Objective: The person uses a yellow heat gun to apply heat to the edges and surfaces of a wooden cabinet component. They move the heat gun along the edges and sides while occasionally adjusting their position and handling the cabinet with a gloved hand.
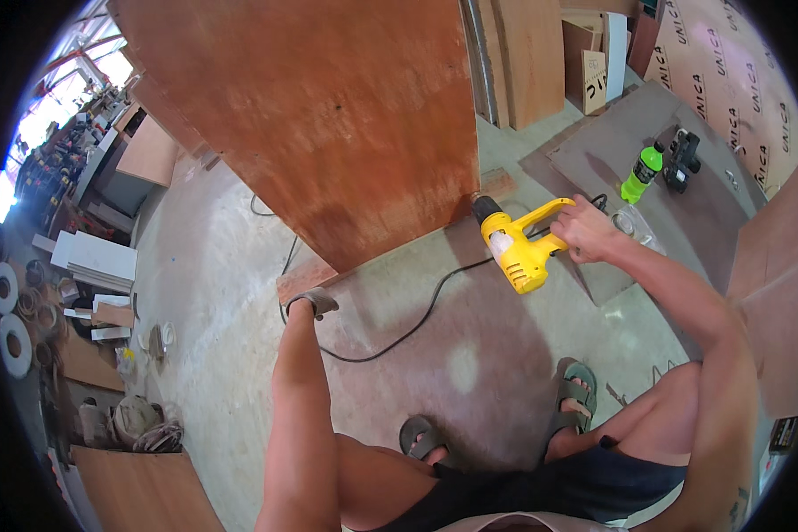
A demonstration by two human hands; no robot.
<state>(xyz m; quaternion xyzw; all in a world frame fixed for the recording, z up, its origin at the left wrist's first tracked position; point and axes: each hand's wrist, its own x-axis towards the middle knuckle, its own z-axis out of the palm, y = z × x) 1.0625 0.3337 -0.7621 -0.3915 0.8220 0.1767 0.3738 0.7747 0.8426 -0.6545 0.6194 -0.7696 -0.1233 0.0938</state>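
A yellow heat gun (525, 257) with a dark nozzle is gripped at its handle by my right hand (585, 229). Its nozzle points at the lower right corner of a reddish-brown wooden panel (346, 115), close to the edge. The panel stands tilted, its lower edge over wooden blocks, one (306, 277) at the left corner and one (498, 183) at the right. My left hand (314, 303), in what looks like a greyish-brown glove, is beside the left block; its fingers do not show clearly enough to tell what they hold.
A black cord (417, 324) curves across the concrete floor between my feet and the panel. At the right, a green bottle (643, 173) and a black tool (681, 161) rest on a grey board (594, 151). Boards (528, 62) lean behind; white panels (102, 257) and rolls lie left.
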